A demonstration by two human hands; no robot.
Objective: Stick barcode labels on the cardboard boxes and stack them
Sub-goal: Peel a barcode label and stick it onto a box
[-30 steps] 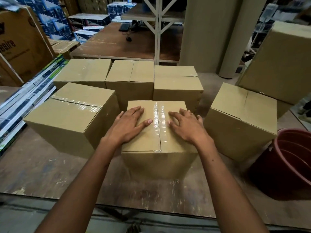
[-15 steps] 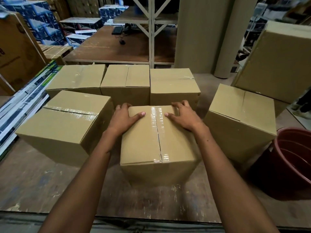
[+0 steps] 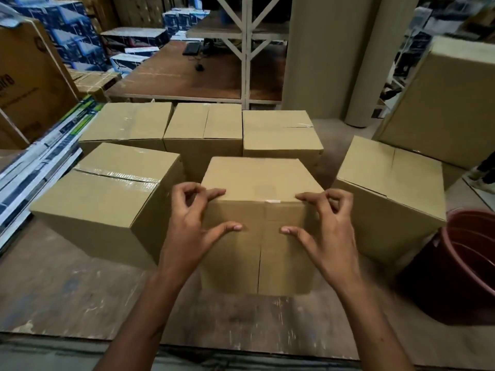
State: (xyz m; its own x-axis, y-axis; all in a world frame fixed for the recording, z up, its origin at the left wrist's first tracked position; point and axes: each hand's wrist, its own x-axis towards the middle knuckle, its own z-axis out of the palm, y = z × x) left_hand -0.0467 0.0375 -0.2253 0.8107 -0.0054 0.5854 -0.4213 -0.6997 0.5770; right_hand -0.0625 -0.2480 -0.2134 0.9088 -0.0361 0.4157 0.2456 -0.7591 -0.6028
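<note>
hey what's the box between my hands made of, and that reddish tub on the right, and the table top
Box: looks like matte brown corrugated cardboard, with folded flap seams. Tub: probably moulded plastic, going by its smooth dark-red wall and rolled rim. Table top: seems worn wood or plywood, scuffed brown with pale scratches.

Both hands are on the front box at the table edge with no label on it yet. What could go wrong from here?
1. The left hand and right hand touch the front box mostly with fingertips and thumbs, a light grip that could slip.
2. The neighbouring box on the left sits close, so a swing may knock it.
3. The seamed face looks toward the person; a label there could bridge the seam.
</note>
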